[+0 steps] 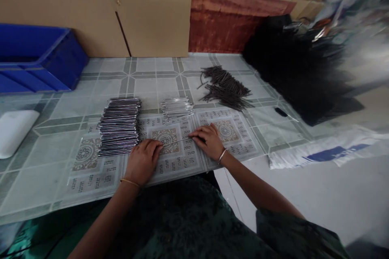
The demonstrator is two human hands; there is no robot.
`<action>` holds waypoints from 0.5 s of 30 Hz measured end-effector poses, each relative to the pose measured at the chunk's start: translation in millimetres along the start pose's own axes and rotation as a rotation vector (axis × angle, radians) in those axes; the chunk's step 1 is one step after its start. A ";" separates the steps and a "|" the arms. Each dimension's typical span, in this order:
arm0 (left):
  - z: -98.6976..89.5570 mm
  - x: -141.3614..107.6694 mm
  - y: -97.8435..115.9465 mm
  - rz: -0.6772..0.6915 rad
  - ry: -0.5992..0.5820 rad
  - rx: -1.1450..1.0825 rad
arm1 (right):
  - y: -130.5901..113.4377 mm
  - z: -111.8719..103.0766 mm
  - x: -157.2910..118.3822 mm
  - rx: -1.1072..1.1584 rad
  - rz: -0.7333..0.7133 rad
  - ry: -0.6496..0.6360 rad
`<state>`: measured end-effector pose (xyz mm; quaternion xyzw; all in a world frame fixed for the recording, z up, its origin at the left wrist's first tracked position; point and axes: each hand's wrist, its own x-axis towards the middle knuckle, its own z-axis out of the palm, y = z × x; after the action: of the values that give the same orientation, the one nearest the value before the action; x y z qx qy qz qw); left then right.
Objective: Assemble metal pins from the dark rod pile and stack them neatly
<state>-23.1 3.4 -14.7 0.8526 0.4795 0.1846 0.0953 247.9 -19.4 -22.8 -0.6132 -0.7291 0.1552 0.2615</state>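
My left hand is closed on one end of a thin metal rod, beside a stack of dark, shiny rods. The fingers of my right hand pinch the rod's other end. The rod lies nearly level between both hands, over a patterned mat. Beyond the hands is a smaller pile of silvery rods. Farther back and to the right lies a loose heap of dark, thin strips.
A blue bin and a white object are on the left. A large cardboard box stands at the back beside a red board. Black material covers the right side, near a small black-handled tool.
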 end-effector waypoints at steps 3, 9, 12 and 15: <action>-0.1 0.0 -0.2 0.001 0.002 0.002 | -0.3 0.2 0.0 0.030 0.001 -0.004; -0.1 -0.2 -0.1 -0.005 0.001 -0.014 | 3.3 0.2 0.8 0.086 -0.007 -0.004; 0.4 -0.5 0.0 -0.015 -0.003 -0.023 | 3.8 0.0 1.3 0.106 -0.005 -0.004; 0.7 -0.8 0.0 -0.020 -0.003 -0.034 | 4.3 -0.3 1.6 0.113 -0.013 -0.003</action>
<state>-23.2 2.8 -15.5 0.8464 0.4845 0.1905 0.1121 251.4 -16.9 -24.6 -0.5925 -0.7233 0.1954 0.2959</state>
